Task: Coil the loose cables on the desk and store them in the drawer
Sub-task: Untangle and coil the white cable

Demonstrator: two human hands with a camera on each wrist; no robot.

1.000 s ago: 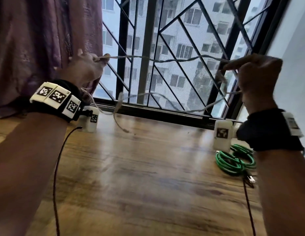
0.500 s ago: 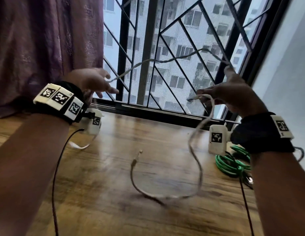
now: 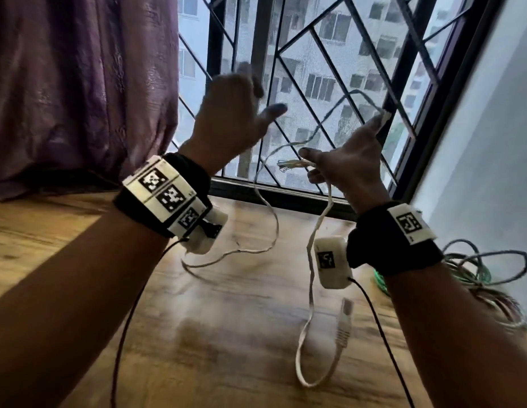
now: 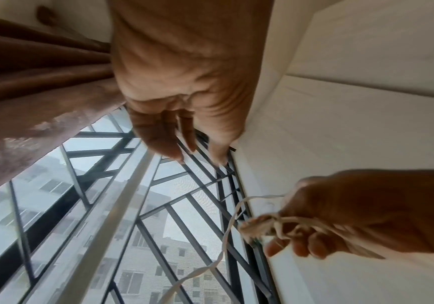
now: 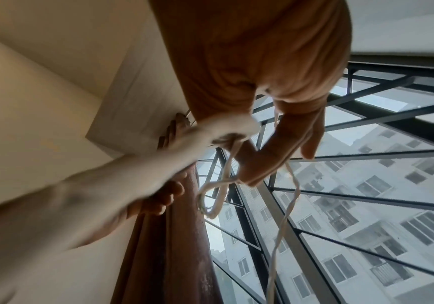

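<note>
Since a moment ago the left hand (image 3: 230,113) has let go, fingers (image 4: 159,133) spread, while the right hand (image 3: 349,160) pinches the white cable (image 3: 308,290), barely coiled, trailing below the fingers onto the table (image 3: 227,334), drawer unseen

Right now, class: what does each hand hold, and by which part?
Right hand grips the white cable in loops near its frayed end. Left hand is open and holds nothing.

White cable (image 5: 286,216) looped over right hand (image 5: 275,115) fingers (image 5: 312,139).
</note>
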